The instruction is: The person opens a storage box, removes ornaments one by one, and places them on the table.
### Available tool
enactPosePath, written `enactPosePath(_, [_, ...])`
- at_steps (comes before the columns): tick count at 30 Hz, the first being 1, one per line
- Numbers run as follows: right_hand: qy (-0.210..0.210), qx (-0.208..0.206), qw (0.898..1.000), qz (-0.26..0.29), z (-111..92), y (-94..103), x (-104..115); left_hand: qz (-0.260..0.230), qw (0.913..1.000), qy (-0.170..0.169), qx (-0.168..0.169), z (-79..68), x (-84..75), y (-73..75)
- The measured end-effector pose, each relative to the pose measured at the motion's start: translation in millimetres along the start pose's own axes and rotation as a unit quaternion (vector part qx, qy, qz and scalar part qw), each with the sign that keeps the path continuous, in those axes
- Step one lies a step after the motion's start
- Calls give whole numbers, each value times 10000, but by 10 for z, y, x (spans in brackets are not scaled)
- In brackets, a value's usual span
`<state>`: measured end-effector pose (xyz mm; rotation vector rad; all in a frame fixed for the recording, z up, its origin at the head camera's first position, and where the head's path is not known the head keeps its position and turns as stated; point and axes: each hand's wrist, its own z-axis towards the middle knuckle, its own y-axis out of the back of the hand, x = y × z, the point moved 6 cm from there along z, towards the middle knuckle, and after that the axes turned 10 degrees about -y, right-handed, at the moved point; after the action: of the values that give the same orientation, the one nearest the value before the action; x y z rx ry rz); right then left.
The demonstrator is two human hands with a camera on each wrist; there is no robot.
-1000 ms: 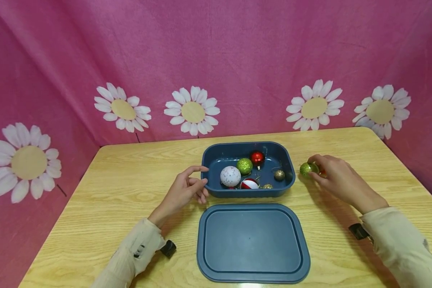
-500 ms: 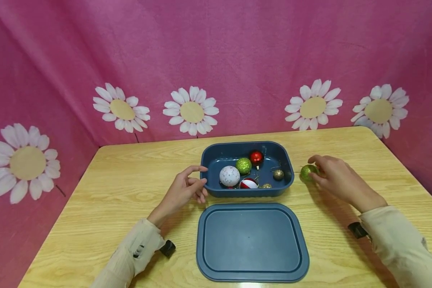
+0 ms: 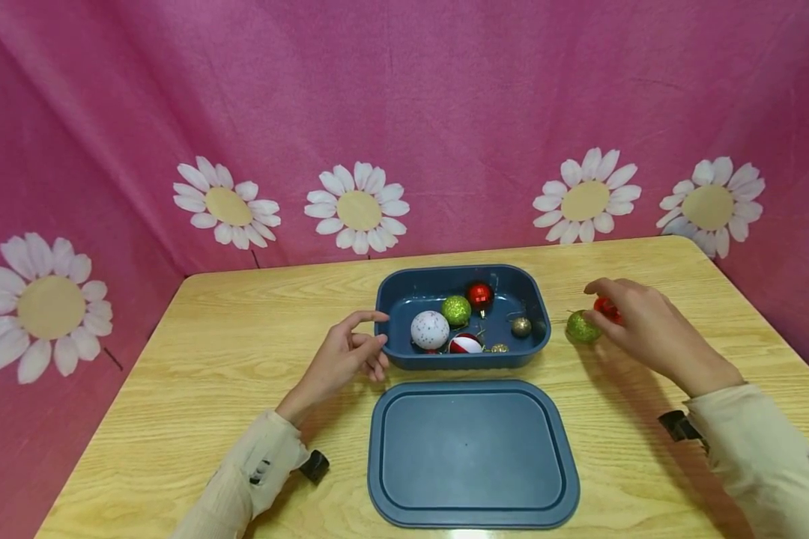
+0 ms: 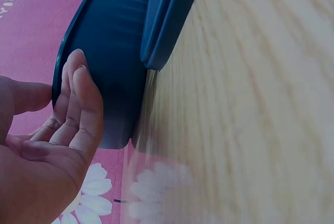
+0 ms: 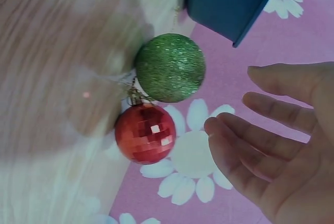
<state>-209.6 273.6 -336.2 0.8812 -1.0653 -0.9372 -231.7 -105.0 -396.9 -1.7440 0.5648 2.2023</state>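
My left hand [image 3: 344, 352] holds the left end of a dark blue rectangular container [image 3: 465, 361]; in the left wrist view its fingers lie along the outer wall, with another digit at the rim. On the table to the right, a glittery green bauble [image 3: 583, 327] lies beside a shiny red faceted bauble [image 5: 145, 133]. Over these two hovers my right hand [image 3: 654, 333], fingers spread apart and holding nothing; the right wrist view shows a gap between it and both baubles. In the head view it partly covers the red one.
Inside the container lie a speckled white bauble [image 3: 430, 329], a green one [image 3: 456, 311], a red one [image 3: 480, 295], a red-and-white one [image 3: 466, 343] and small gold ones. Its flat blue lid [image 3: 473, 453] lies in front. A pink flowered curtain [image 3: 445, 135] surrounds the table.
My right hand's fingers have come away from the green bauble, and the hand has shifted slightly right. The green bauble has moved a little right and nearer. My left hand stays at the container.
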Motion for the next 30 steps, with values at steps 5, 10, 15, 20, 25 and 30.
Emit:
enactPosePath(5, [50,-85,9999,60,-5,48,71,8,10000,-18,-12,-13,-6,1])
enactPosePath(10, [69,-37,9999,114,18,70,160,-10,10000,7,-43,-19,-12,8])
enactPosePath(15, [128,-45,9999,77,50,87,244,-21,10000,-4,-36,-12,-9,8])
enactPosePath(20, [350,-225,9991,52,89,111,350,8,10000,-51,-11,-2,-3,4])
enactPosePath(25, [731,-434,9962,190,117,134,491,78,10000,-61,-4,6,-1,-1])
enactPosePath(30, [769,-357,9960,290,158,114,591,82,10000,-49,-20,4,4,2])
